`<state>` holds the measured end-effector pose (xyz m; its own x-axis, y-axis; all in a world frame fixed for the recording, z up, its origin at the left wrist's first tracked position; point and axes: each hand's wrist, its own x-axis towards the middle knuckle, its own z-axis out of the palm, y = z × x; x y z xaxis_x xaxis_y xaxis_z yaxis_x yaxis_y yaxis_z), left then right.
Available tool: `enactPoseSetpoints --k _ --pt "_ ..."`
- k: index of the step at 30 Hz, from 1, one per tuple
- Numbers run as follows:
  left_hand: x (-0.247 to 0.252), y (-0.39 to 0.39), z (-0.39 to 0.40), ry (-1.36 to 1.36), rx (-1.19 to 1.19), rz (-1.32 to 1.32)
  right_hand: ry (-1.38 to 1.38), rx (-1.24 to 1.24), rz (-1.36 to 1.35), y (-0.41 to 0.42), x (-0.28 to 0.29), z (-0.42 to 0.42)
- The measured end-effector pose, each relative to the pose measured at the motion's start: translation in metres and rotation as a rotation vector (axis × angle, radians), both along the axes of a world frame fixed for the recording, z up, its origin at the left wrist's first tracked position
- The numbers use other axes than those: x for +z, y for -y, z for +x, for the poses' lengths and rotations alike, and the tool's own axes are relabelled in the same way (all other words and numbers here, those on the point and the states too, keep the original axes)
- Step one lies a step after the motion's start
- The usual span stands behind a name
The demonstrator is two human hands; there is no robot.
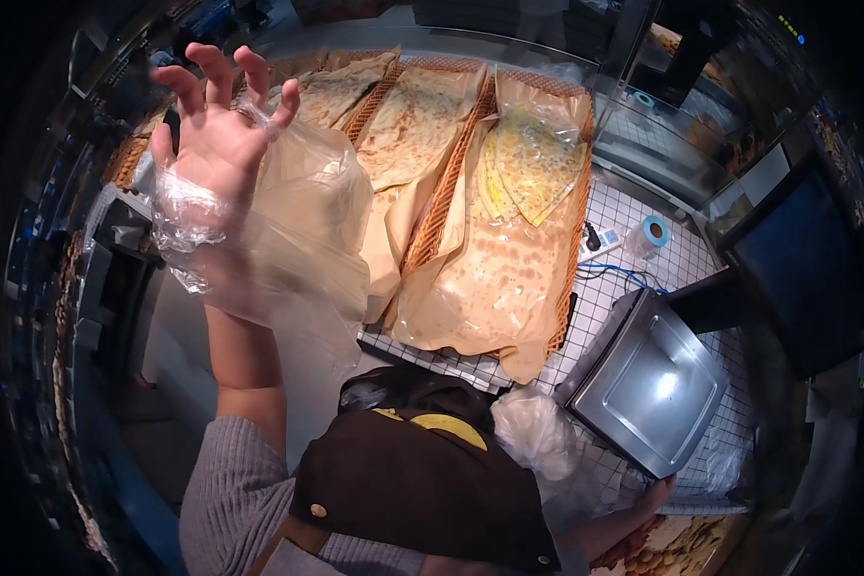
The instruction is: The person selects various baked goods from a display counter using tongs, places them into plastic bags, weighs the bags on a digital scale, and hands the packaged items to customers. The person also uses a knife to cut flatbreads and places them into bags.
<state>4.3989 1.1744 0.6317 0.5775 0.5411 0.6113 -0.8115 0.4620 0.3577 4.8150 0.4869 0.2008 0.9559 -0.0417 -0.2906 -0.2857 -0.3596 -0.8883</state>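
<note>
My left hand (219,137) is raised palm up with spread fingers at the upper left. A clear plastic bag (295,237) hangs around its wrist and reaches up to the fingers. Beside it, orange woven baskets (432,237) lined with brown paper hold large flatbreads (410,122). Yellow-green folded flatbread pieces (536,165) lie in the right basket. My right hand (664,489) is at the lower right, by the near edge of a scale with a steel plate (651,389); its fingers are mostly hidden.
A dark monitor (799,266) stands at the right. A power strip (601,245), cables and a roll with a blue rim (655,230) lie on the white tiled counter (605,201). Bunched clear plastic bags (536,432) sit left of the scale. A glass panel (662,151) borders the counter's far side.
</note>
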Motion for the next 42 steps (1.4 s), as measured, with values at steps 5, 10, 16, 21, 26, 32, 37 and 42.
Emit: enactPoseSetpoints --k 5,10,16,21,26,32,37,42 --pt "0.023 -0.004 -0.019 0.076 -0.135 0.199 0.314 0.013 -0.5 -0.009 -0.009 -0.005" --pt "0.021 0.025 -0.019 -0.096 -0.006 0.211 0.276 -0.411 -0.973 -0.067 0.062 -0.036" --pt "0.007 0.039 0.006 -0.166 -0.093 0.203 0.309 0.372 0.743 -0.235 0.199 -0.111" --pt "0.004 0.049 0.015 -0.115 -0.142 0.16 -0.044 1.693 0.849 -0.422 0.258 -0.247" --pt "0.017 0.057 0.019 -0.091 -0.122 0.19 0.408 1.508 0.497 -0.482 0.25 -0.305" --pt "0.006 0.038 0.013 -0.092 -0.026 0.152 0.459 1.282 0.353 -0.436 0.231 -0.263" --pt "-0.008 0.026 -0.006 -0.142 0.024 0.095 0.686 0.87 -0.199 -0.286 0.152 -0.205" --pt "-0.027 0.016 -0.017 -0.156 0.069 0.017 0.748 1.284 -0.795 -0.151 0.078 -0.249"
